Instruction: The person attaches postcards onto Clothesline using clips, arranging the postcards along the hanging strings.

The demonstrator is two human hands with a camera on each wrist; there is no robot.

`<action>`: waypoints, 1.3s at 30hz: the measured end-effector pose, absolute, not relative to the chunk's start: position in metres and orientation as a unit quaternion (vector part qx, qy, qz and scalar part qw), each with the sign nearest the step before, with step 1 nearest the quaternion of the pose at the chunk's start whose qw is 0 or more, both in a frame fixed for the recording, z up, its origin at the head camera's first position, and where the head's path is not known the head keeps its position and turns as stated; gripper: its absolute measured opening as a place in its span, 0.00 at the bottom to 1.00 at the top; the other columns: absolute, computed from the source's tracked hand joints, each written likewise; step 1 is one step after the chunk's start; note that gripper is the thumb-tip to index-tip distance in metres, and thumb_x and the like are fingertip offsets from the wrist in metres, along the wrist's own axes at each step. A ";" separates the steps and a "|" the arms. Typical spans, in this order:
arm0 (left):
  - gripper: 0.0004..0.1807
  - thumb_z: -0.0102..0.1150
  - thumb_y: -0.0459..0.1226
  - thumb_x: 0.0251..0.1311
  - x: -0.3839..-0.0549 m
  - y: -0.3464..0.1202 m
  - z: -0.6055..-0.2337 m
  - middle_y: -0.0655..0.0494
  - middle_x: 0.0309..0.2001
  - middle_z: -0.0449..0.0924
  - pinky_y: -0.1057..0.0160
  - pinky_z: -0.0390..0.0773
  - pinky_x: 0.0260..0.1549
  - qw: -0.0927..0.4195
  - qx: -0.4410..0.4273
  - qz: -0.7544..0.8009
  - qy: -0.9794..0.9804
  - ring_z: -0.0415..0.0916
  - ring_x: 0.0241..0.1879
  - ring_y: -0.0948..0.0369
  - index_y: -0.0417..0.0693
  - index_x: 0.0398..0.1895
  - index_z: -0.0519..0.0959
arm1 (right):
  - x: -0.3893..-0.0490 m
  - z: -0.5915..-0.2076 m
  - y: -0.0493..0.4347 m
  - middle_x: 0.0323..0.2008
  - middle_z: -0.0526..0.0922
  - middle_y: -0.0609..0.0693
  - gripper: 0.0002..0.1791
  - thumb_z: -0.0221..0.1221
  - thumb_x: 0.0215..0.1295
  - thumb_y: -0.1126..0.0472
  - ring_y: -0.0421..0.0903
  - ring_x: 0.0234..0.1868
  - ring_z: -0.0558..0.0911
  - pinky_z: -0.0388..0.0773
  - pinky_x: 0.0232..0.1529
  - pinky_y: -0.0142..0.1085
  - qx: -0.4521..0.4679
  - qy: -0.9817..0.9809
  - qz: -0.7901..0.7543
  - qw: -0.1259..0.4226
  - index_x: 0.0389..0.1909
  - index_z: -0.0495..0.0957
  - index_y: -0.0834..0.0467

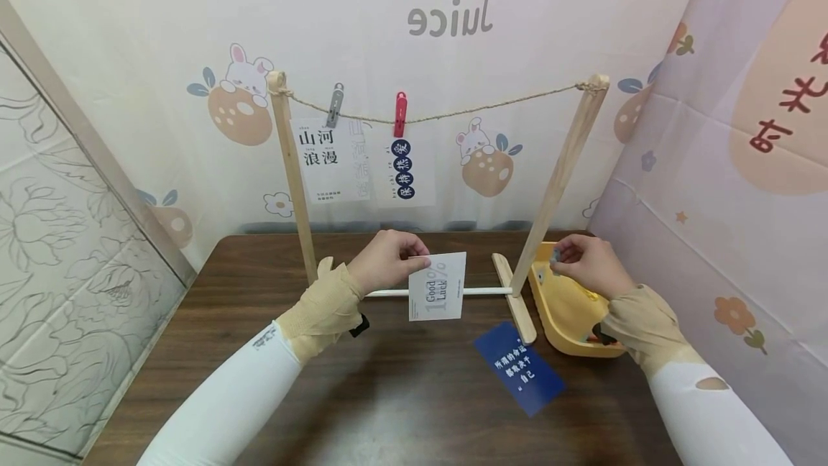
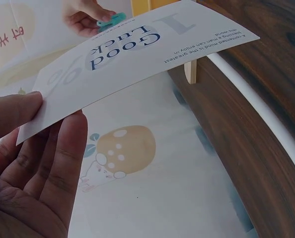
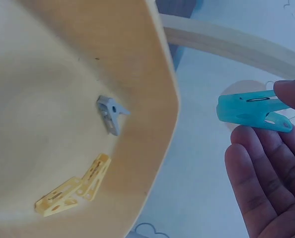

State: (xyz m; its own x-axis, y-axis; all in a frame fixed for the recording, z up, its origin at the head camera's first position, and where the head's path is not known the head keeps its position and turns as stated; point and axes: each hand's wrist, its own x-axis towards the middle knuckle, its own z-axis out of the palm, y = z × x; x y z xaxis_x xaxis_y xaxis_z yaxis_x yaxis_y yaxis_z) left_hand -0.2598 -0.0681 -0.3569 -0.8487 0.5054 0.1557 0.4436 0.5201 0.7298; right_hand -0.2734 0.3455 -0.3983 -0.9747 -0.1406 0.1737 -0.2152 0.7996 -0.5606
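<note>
My left hand (image 1: 388, 261) pinches a white "Good Luck" card (image 1: 437, 300) by its upper left corner, thumb on the printed side in the left wrist view. In my right hand (image 1: 595, 265), a teal clothespin (image 3: 252, 108) is held between thumb and fingers, beside the yellow basin (image 1: 550, 322). A twine line (image 1: 491, 106) sags between two wooden posts. From it hang two printed cards: one white card (image 1: 320, 178) under a grey clothespin (image 1: 335, 106), another white card (image 1: 420, 178) under a red clothespin (image 1: 400, 113).
A blue card (image 1: 520, 369) lies on the brown table (image 1: 388, 394) near the right wooden foot (image 1: 514, 300). Inside the basin are a grey clothespin (image 3: 109, 113) and two yellow ones. A white rod (image 1: 485, 291) runs low between the posts, before a patterned curtain (image 1: 401, 42).
</note>
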 end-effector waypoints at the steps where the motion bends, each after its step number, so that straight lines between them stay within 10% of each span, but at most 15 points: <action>1: 0.04 0.68 0.34 0.73 -0.260 -0.068 -0.357 0.52 0.38 0.89 0.67 0.79 0.36 0.036 0.274 0.406 0.871 0.81 0.34 0.62 0.42 0.42 0.89 | -0.272 -0.397 0.345 0.39 0.89 0.60 0.17 0.75 0.64 0.66 0.47 0.37 0.85 0.81 0.34 0.28 0.094 -0.947 0.302 0.062 0.49 0.84 0.70; 39: 0.07 0.70 0.35 0.72 -0.268 -0.066 -0.326 0.50 0.35 0.90 0.62 0.84 0.42 -0.057 0.298 0.421 0.855 0.82 0.34 0.60 0.39 0.39 0.90 | -0.238 -0.356 0.316 0.38 0.90 0.57 0.12 0.75 0.64 0.68 0.32 0.33 0.83 0.81 0.35 0.24 0.142 -0.926 0.324 0.134 0.46 0.86 0.65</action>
